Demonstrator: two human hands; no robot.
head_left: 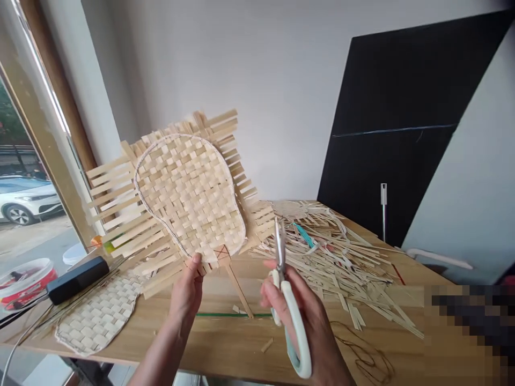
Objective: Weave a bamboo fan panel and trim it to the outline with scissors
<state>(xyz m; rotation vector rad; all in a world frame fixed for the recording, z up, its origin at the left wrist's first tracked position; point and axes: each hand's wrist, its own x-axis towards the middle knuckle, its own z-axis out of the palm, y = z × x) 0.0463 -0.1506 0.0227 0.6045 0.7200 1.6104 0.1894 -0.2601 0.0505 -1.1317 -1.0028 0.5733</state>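
Observation:
My left hand pinches the lower edge of a woven fan panel, holding it upright over the table. A pale cord outlines the rounded woven face, and untrimmed strips stick out around it. A thin brown wooden strip hangs from its lower edge. To the right, my right hand grips scissors with white handles; fingers are in or around the handles. The blades point up, look nearly closed, and are apart from the panel's woven face.
Loose cut strips pile on the table's right side. At left lie another woven piece, a black box-shaped device and a red-and-white tub. Tangled brown cord lies at front right. A black board leans against the wall.

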